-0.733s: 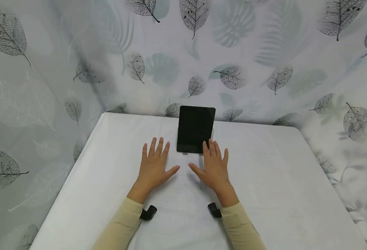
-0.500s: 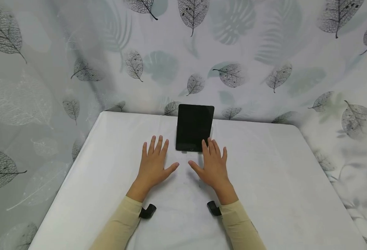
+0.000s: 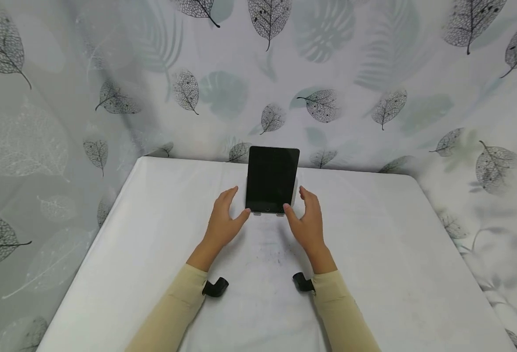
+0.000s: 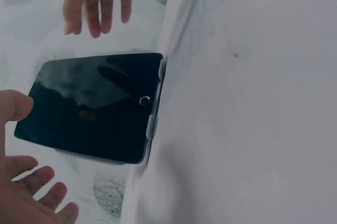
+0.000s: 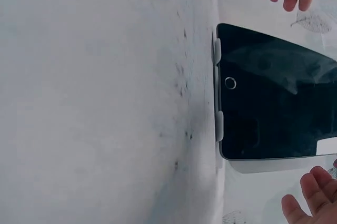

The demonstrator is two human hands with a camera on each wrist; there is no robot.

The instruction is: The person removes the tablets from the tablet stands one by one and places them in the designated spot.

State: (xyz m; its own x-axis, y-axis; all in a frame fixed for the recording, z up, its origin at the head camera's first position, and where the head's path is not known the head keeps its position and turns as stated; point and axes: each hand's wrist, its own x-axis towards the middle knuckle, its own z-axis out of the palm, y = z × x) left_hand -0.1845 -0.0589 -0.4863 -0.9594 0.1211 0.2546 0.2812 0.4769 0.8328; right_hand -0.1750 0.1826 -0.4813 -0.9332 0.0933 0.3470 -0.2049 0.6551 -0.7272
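One table [image 3: 373, 254] under a white cloth stands against a leaf-printed curtain [image 3: 373, 73]. One dark tablet [image 3: 271, 178] stands upright on a small stand [image 3: 267, 213] near the table's back edge, at the middle. Half a second ago both hands lay flat on the cloth in front of the tablet; now they are lifted and turned inward, so a grasp of the tablet seems to begin. The left hand [image 3: 224, 218] is just left of the tablet, the right hand [image 3: 307, 220] just right. Fingers are spread wide, relaxed, holding nothing.

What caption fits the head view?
Both hands, left and right, open beside a dark tablet propped on its stand.
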